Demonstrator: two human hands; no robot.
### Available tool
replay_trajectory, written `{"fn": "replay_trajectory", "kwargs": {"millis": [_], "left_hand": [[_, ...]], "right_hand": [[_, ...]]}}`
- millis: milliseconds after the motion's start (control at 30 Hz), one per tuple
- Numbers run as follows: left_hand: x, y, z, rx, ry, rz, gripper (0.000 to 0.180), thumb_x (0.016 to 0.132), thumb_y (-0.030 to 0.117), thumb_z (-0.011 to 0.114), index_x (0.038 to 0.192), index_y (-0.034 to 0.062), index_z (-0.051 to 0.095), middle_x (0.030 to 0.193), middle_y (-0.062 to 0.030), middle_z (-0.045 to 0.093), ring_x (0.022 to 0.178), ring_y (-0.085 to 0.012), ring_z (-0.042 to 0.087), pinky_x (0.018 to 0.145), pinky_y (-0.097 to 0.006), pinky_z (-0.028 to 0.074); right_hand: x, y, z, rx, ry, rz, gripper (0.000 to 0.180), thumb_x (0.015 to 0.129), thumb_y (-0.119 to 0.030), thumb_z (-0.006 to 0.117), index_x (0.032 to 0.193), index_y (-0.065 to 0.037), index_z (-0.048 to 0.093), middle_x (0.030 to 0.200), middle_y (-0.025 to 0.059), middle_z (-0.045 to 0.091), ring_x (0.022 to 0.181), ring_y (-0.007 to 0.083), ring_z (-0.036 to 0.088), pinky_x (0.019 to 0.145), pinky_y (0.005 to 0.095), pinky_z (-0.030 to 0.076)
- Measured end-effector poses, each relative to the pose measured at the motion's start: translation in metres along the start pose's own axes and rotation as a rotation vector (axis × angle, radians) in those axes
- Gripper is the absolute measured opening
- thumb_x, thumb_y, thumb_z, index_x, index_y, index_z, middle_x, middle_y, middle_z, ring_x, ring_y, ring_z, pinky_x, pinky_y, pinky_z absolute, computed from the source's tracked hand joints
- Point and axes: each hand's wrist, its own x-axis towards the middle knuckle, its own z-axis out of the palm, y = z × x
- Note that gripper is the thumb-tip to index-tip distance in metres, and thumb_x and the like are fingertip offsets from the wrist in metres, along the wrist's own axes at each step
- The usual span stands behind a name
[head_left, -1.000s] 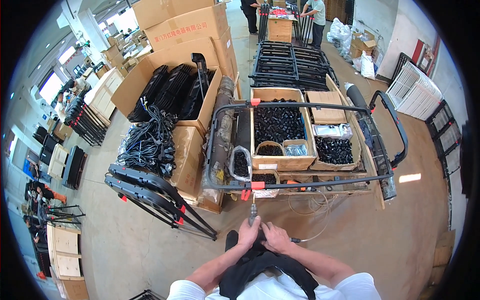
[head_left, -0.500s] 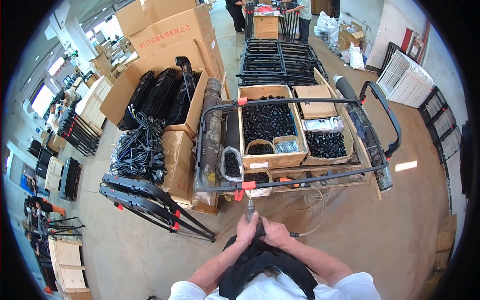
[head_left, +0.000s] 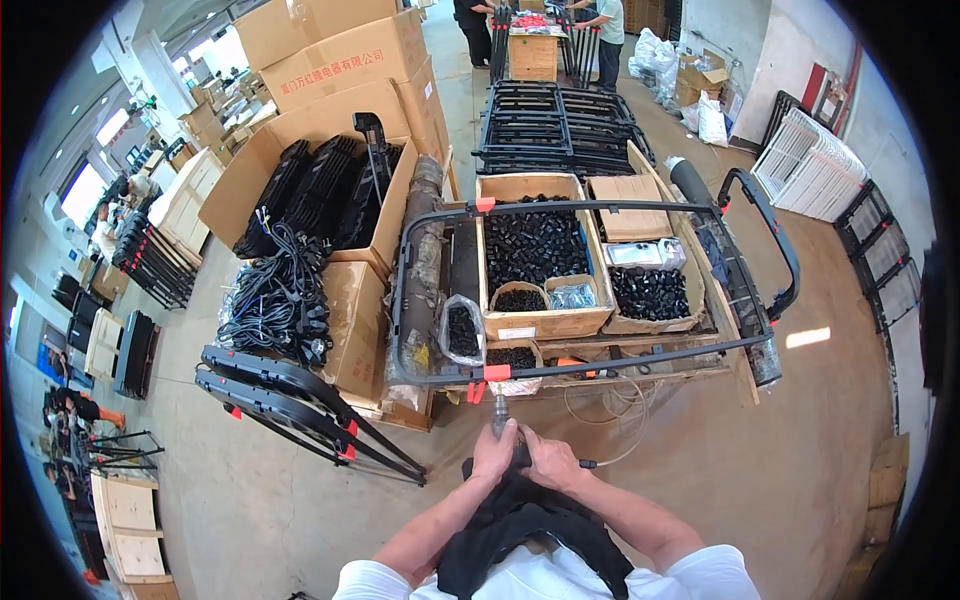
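Both of my hands are wrapped round a power screwdriver point(head_left: 501, 408) with a grey front end, pointing away from me. My left hand point(head_left: 492, 456) grips its near left side and my right hand point(head_left: 553, 464) its rear right side, where a cord runs out. The tip meets, or nearly meets, a red joint piece point(head_left: 497, 373) on the near rail of a black tubular frame point(head_left: 620, 366); exact contact is too small to tell. Red tabs point(head_left: 475, 391) hang below that joint. The frame lies across the workbench, over the parts boxes.
Under the frame, a wooden box point(head_left: 548, 322) holds black plastic parts; another box point(head_left: 650, 298) is beside it. Folded black frames point(head_left: 290, 400) lean at the near left, below a carton of black cables point(head_left: 275, 300). A pale cord point(head_left: 640, 440) loops off the bench. People stand at the far end.
The screwdriver's front end has shifted very slightly, still at the red joint. My hands keep the same grip, and the whole view has moved a little.
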Motion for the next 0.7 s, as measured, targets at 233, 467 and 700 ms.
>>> {"fn": "replay_trajectory", "kwargs": {"millis": [233,467,700], "left_hand": [[0.010,-0.001,0.000,0.008,-0.034,-0.005,0.051,0.101,0.048,0.067,0.108,-0.0024,0.066,0.096,-0.0159,0.071,0.092,-0.0267,0.066,0.084,-0.041,0.053],[0.006,0.003,-0.002,-0.003,-0.088,-0.003,0.055,0.102,0.051,0.063,0.108,-0.0039,0.067,0.100,-0.0220,0.073,0.097,-0.0353,0.071,0.088,-0.045,0.052],[-0.002,0.000,-0.006,-0.061,-0.111,-0.027,0.053,0.103,0.050,0.062,0.107,-0.0026,0.068,0.099,-0.0187,0.072,0.093,-0.0299,0.069,0.086,-0.043,0.053]], "right_hand": [[0.005,-0.006,-0.009,-0.043,-0.048,0.057,0.089,0.076,-0.025,0.086,0.150,-0.003,0.041,0.129,0.0272,0.067,0.114,0.0449,0.068,0.096,0.0515,0.056],[0.003,-0.008,-0.006,-0.094,0.018,-0.068,0.065,0.077,-0.019,0.083,0.135,-0.005,0.058,0.135,0.0166,0.057,0.120,0.0400,0.064,0.096,0.0513,0.056],[-0.002,-0.006,0.003,-0.109,0.029,-0.074,0.064,0.076,-0.019,0.083,0.133,-0.006,0.059,0.133,0.0170,0.058,0.114,0.0405,0.066,0.092,0.0511,0.057]]}}
